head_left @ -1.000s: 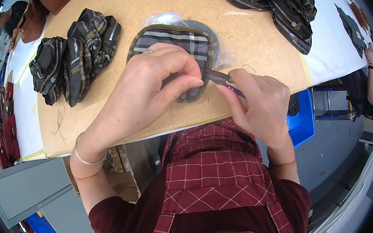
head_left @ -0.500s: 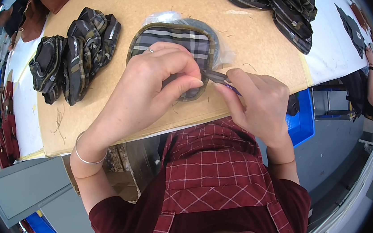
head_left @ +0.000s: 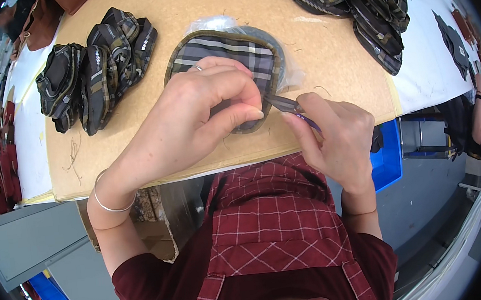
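Observation:
A plaid fabric piece [head_left: 245,46] with rounded corners and a dark bound edge lies near the table's front edge. My left hand [head_left: 198,99] lies over it, thumb and fingers closed at its right edge. A thread there, if any, is too fine to make out. In my right hand [head_left: 334,132] are small thread snips [head_left: 286,105], with dark blades and a purple part. Their tips point left at the piece's right edge, close to my left fingertips. Beneath the piece, a grey rounded edge [head_left: 279,53] and clear plastic [head_left: 211,23] show.
Plaid zippered pouches [head_left: 100,71] are piled at the left, with another pile [head_left: 354,6] at the far right. Loose threads [head_left: 73,154] lie on the tan board [head_left: 336,65]. Below the table's right side stands a blue bin [head_left: 389,156]. Another person's arm [head_left: 479,107] shows at the far right.
My right hand and the snips have shifted slightly right and down, and the blade tips have drawn a little away from my left fingertips. My left hand stays at the fabric piece.

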`<control>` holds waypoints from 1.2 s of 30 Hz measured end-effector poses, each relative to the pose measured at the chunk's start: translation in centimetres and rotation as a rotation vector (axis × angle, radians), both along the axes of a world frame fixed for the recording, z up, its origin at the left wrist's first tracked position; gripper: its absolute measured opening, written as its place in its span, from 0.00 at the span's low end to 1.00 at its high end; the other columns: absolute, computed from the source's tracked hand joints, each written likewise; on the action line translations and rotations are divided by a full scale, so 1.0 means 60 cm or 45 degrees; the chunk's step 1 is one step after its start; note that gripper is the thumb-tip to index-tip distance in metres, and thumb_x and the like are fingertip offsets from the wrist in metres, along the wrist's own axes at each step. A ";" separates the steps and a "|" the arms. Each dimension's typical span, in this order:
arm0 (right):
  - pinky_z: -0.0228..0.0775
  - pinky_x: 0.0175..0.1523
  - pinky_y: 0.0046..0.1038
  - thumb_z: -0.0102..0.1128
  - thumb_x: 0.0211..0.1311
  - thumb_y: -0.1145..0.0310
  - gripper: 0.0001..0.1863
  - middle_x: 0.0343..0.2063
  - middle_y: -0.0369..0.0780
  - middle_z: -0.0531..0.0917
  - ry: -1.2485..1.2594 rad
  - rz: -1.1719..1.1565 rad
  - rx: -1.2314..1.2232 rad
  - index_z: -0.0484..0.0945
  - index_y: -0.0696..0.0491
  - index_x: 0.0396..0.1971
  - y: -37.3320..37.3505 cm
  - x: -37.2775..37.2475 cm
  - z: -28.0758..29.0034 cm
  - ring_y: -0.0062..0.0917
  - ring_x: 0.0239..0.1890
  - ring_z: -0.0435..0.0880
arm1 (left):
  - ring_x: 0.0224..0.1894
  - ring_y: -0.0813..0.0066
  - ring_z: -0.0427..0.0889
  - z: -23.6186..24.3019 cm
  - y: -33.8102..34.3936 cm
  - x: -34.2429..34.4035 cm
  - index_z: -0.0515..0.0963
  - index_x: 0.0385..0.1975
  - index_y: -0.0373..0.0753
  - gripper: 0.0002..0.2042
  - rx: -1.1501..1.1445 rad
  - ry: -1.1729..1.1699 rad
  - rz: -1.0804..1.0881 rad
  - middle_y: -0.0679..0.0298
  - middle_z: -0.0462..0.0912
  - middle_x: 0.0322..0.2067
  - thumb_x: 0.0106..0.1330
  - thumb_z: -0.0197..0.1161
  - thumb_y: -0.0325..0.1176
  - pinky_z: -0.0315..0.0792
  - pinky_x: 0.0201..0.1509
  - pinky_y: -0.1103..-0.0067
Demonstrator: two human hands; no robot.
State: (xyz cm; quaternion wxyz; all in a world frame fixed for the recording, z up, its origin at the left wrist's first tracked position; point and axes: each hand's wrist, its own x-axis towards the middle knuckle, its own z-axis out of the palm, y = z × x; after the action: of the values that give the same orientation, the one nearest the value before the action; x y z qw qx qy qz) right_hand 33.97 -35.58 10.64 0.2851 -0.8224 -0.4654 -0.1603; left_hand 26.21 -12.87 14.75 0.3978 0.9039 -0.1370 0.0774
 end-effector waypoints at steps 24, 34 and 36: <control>0.64 0.22 0.29 0.72 0.60 0.60 0.13 0.13 0.34 0.73 -0.175 -0.079 -0.054 0.77 0.49 0.26 -0.010 -0.009 -0.010 0.27 0.13 0.73 | 0.50 0.68 0.84 -0.009 -0.015 -0.008 0.82 0.37 0.32 0.07 -0.142 0.125 0.257 0.63 0.84 0.31 0.60 0.72 0.21 0.75 0.52 0.74; 0.65 0.21 0.30 0.74 0.59 0.62 0.12 0.13 0.35 0.76 -0.016 -0.011 0.089 0.78 0.51 0.28 -0.011 -0.009 -0.022 0.30 0.13 0.76 | 0.51 0.62 0.84 -0.014 -0.023 -0.005 0.84 0.37 0.34 0.10 0.083 -0.162 0.182 0.64 0.83 0.24 0.56 0.74 0.21 0.76 0.53 0.71; 0.65 0.21 0.30 0.73 0.59 0.62 0.12 0.13 0.36 0.76 -0.026 -0.039 0.079 0.78 0.51 0.28 -0.012 -0.010 -0.022 0.30 0.13 0.76 | 0.51 0.61 0.84 -0.016 -0.025 -0.005 0.84 0.35 0.34 0.08 0.094 -0.187 0.192 0.65 0.83 0.23 0.56 0.74 0.21 0.76 0.53 0.70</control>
State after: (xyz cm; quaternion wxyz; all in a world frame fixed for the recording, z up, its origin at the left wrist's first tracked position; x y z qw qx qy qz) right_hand 33.38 -36.29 9.32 0.3032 -0.8186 -0.4504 -0.1873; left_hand 25.90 -14.38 13.77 0.3460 0.9176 -0.1000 0.1679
